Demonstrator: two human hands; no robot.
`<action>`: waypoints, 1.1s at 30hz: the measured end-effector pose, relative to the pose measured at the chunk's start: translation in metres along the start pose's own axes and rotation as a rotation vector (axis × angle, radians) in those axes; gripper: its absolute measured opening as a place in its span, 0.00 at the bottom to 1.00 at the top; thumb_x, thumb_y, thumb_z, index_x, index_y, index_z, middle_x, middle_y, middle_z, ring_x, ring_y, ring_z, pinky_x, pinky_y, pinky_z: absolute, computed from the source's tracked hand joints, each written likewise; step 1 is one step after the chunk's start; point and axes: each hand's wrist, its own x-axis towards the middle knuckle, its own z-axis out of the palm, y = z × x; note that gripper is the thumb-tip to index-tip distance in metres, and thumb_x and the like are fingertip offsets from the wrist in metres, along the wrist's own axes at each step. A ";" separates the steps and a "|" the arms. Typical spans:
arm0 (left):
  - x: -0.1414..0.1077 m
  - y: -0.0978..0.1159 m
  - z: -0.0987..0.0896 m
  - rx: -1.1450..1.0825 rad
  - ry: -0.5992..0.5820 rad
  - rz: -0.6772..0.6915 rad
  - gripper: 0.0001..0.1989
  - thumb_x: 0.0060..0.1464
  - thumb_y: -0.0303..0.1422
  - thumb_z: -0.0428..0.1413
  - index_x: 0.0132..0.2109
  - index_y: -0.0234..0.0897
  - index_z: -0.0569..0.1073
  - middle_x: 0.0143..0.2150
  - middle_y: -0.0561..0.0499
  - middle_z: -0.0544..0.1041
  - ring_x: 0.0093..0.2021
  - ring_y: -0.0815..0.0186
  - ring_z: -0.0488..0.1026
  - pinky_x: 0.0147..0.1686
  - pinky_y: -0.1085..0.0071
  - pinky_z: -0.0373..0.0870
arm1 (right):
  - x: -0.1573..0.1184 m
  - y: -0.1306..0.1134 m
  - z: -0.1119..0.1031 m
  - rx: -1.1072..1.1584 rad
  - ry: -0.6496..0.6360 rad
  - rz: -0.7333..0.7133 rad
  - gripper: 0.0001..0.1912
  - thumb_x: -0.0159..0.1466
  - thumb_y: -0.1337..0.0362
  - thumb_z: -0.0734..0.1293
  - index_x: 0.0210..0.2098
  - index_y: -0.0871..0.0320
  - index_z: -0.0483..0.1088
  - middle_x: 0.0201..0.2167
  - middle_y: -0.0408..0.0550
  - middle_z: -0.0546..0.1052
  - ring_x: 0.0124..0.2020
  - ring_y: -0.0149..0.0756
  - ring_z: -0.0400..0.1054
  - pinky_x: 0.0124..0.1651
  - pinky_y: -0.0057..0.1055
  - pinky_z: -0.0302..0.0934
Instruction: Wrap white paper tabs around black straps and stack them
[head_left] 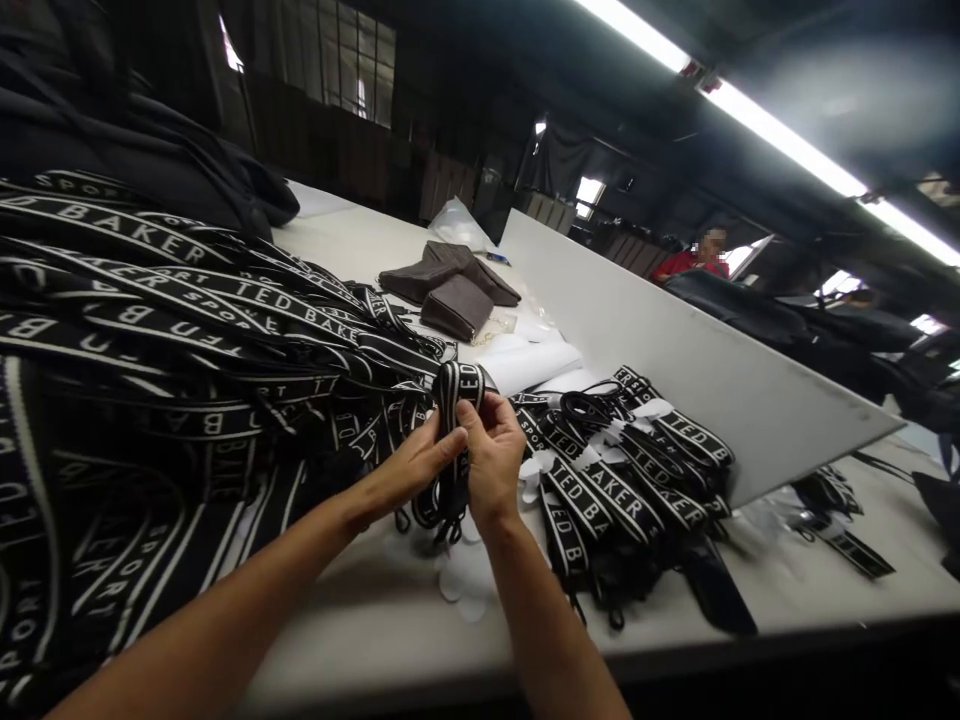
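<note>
Both hands meeting over the middle of the tabletop (390, 610), near its front edge. Left hand (409, 470) pinching a folded black woven strap (456, 440) from the side, fingers (442, 448) closed narrow on it. Right hand (493, 452) gripping the same strap from the top, thumb and fingers curled tight around the looped upper end. Strap held upright, just above the tabletop, lower end with a thin black cord dangling and touching a small heap of white paper discs (469, 575). White letters "TED" readable on the loop top.

Big pile of long straps (165, 330) filling the left side of the tabletop, same black band with white print: "TED BAKER" and "SPORT" repeated, some upside down or mirrored. Pile running right up to the held strap.

Smaller stack of short finished straps (622, 480) just right of the right hand, toward the right edge; "TED BAKER" and "SPORT" legible, white tags and black cords mixed in. A few loose strap pieces (847, 535) further right, print too small to read.

White board (675, 350) lying tilted across the back right of the tabletop. Dark folded fabric pieces (454, 290) near the back middle, clear plastic bag (461, 222) behind them. Dark garments heaped at the back left corner (150, 150).

Another person in a red top (694, 262) far back right, well apart.
</note>
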 end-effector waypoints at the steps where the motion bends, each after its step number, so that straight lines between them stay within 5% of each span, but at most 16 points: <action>1: 0.001 -0.001 0.000 0.047 -0.017 0.018 0.38 0.55 0.57 0.54 0.62 0.32 0.66 0.60 0.38 0.70 0.62 0.46 0.64 0.64 0.57 0.59 | 0.000 0.001 -0.001 -0.020 0.008 -0.021 0.14 0.59 0.59 0.72 0.40 0.60 0.71 0.36 0.45 0.76 0.38 0.33 0.69 0.45 0.32 0.66; 6: 0.003 0.003 0.002 0.128 -0.045 -0.022 0.32 0.54 0.55 0.55 0.54 0.32 0.71 0.51 0.39 0.76 0.54 0.48 0.71 0.59 0.57 0.65 | 0.001 0.004 -0.009 -0.217 0.091 -0.161 0.11 0.59 0.60 0.72 0.36 0.60 0.72 0.43 0.49 0.72 0.44 0.35 0.67 0.49 0.31 0.64; 8: 0.001 0.007 0.004 0.061 -0.037 -0.140 0.27 0.53 0.54 0.57 0.46 0.34 0.74 0.38 0.42 0.79 0.40 0.53 0.76 0.45 0.60 0.74 | 0.004 0.003 -0.015 -0.287 0.122 -0.123 0.14 0.56 0.59 0.75 0.37 0.60 0.72 0.47 0.50 0.71 0.47 0.36 0.67 0.51 0.30 0.63; 10: -0.002 0.013 0.003 -0.064 -0.064 -0.278 0.23 0.53 0.53 0.58 0.38 0.35 0.73 0.28 0.45 0.76 0.27 0.59 0.73 0.28 0.66 0.72 | 0.007 0.000 -0.021 -0.203 0.100 -0.003 0.23 0.52 0.60 0.77 0.43 0.58 0.70 0.46 0.48 0.73 0.47 0.36 0.68 0.52 0.30 0.64; 14: -0.009 0.021 -0.002 -0.294 -0.231 -0.452 0.22 0.55 0.51 0.57 0.30 0.34 0.73 0.25 0.46 0.72 0.21 0.64 0.70 0.20 0.72 0.65 | 0.008 -0.015 -0.029 0.192 -0.320 0.359 0.26 0.56 0.56 0.75 0.50 0.58 0.68 0.40 0.47 0.78 0.38 0.37 0.73 0.40 0.31 0.70; 17: -0.009 0.019 -0.003 -0.297 -0.304 -0.484 0.23 0.57 0.51 0.56 0.30 0.34 0.74 0.26 0.44 0.73 0.23 0.63 0.71 0.22 0.71 0.67 | 0.007 -0.025 -0.031 0.223 -0.473 0.350 0.20 0.59 0.55 0.72 0.47 0.58 0.70 0.38 0.48 0.79 0.33 0.37 0.73 0.30 0.29 0.69; 21: -0.004 0.013 0.003 -0.050 -0.172 -0.326 0.18 0.46 0.43 0.67 0.38 0.35 0.77 0.30 0.45 0.78 0.28 0.60 0.74 0.27 0.70 0.70 | 0.016 -0.024 -0.030 0.243 -0.290 0.170 0.14 0.60 0.56 0.72 0.37 0.58 0.69 0.32 0.45 0.75 0.31 0.34 0.71 0.34 0.30 0.70; 25: -0.003 0.009 0.009 -0.110 -0.087 -0.340 0.29 0.48 0.44 0.66 0.53 0.35 0.71 0.33 0.44 0.80 0.31 0.58 0.77 0.28 0.70 0.72 | 0.034 -0.012 -0.026 0.376 -0.085 0.148 0.15 0.58 0.58 0.73 0.30 0.56 0.62 0.27 0.40 0.65 0.27 0.28 0.63 0.44 0.34 0.70; 29: -0.006 0.011 0.011 -0.394 -0.117 -0.424 0.32 0.49 0.42 0.66 0.58 0.35 0.67 0.35 0.42 0.80 0.36 0.57 0.79 0.36 0.69 0.75 | 0.039 -0.009 -0.025 0.383 -0.108 0.177 0.17 0.59 0.55 0.71 0.28 0.55 0.59 0.26 0.40 0.60 0.26 0.28 0.57 0.43 0.32 0.69; 33: -0.007 0.014 0.014 -0.499 -0.081 -0.440 0.30 0.48 0.38 0.68 0.56 0.37 0.69 0.33 0.46 0.78 0.28 0.67 0.74 0.28 0.76 0.70 | 0.033 -0.013 -0.021 0.343 -0.134 0.101 0.17 0.59 0.53 0.70 0.28 0.55 0.61 0.27 0.41 0.60 0.27 0.29 0.59 0.42 0.32 0.69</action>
